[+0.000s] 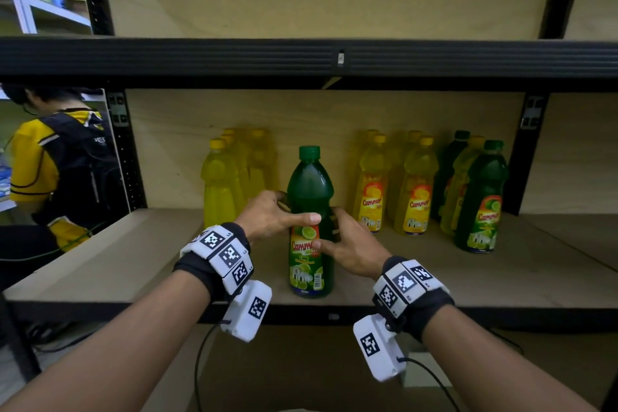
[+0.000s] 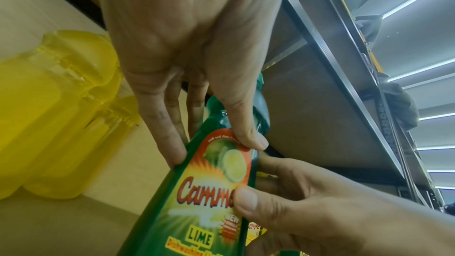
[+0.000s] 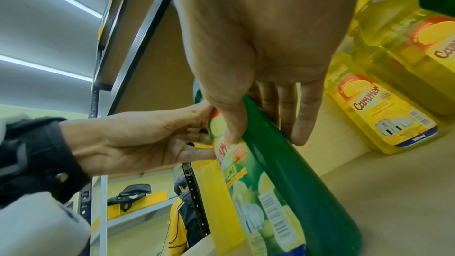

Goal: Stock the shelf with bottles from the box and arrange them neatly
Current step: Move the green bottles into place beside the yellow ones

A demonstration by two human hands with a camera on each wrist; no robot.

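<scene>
A green plastic lime dish-soap bottle (image 1: pixel 310 221) stands upright near the front edge of the wooden shelf board (image 1: pixel 100 264), about midway along it, with the left hand (image 1: pixel 271 214) on its left side and the right hand (image 1: pixel 351 244) on its right side, both at label height. Behind it to the left, a cluster of yellow plastic bottles (image 1: pixel 222 184) stands toward the back panel. To the right, two rows of yellow labelled bottles (image 1: pixel 418 187) run front to back, and further right stands a group of green and yellow bottles (image 1: pixel 481 201), its front bottle nearest the edge.
</scene>
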